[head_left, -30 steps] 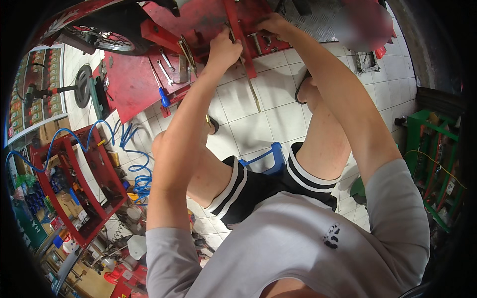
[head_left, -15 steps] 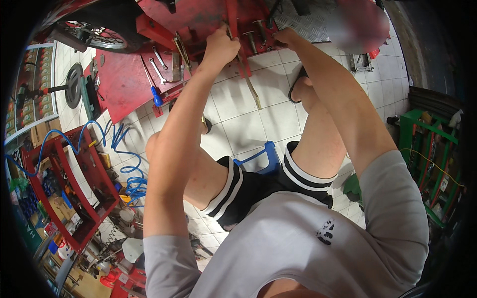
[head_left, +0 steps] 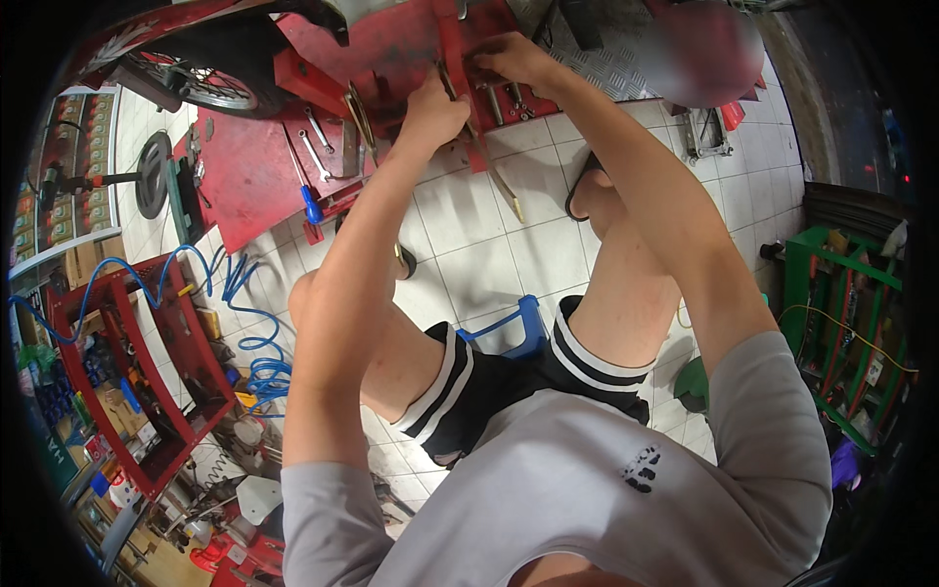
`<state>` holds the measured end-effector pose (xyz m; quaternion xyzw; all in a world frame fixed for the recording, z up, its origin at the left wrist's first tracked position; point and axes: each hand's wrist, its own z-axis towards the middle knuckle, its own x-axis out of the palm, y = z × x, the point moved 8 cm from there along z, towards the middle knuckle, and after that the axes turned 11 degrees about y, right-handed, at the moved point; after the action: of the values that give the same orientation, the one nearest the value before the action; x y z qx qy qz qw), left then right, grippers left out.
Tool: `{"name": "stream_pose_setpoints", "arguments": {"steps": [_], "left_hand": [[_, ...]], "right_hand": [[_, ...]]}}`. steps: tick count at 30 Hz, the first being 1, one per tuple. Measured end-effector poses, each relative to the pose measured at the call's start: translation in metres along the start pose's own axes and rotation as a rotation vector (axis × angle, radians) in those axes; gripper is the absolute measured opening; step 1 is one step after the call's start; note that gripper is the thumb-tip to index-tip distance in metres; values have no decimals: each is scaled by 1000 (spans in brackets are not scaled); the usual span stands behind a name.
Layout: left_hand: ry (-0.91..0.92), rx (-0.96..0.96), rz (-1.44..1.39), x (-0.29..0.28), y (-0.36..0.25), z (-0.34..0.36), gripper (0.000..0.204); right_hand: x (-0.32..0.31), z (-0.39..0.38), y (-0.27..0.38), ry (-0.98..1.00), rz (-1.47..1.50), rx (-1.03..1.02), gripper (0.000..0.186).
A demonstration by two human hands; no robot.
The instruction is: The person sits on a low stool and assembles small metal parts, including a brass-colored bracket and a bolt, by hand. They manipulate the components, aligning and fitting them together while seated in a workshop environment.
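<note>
Both your hands are up on the red lift frame

Since a moment ago your view has drawn closer; your left hand (head_left: 433,106) still has its fingers curled round the thin metal rod (head_left: 479,142) against the painted steel frame (head_left: 391,49). Your right hand (head_left: 514,57) presses beside it, grip unclear. Chrome spanners (head_left: 318,147) lie nearby.

Far left wall: shelf rows of small red-and-green packages (head_left: 73,127). Brown cardboard boxes (head_left: 115,416) inside red rack, lower left

Both hands (head_left: 435,108) (head_left: 514,59) work on red lift (head_left: 391,49)
</note>
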<state>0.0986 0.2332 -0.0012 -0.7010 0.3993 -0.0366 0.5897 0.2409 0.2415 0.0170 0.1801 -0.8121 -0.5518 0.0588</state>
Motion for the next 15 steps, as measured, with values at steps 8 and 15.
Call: {"name": "stream_pose_setpoints", "arguments": {"steps": [8, 15], "left_hand": [[45, -182, -95, -14, -32, -39, 57], [-12, -169, 23, -39, -27, -53, 65]], "right_hand": [[1, -7, 10, -8, -102, -50, 26], [23, -25, 22, 110, -683, 159, 34]]}}
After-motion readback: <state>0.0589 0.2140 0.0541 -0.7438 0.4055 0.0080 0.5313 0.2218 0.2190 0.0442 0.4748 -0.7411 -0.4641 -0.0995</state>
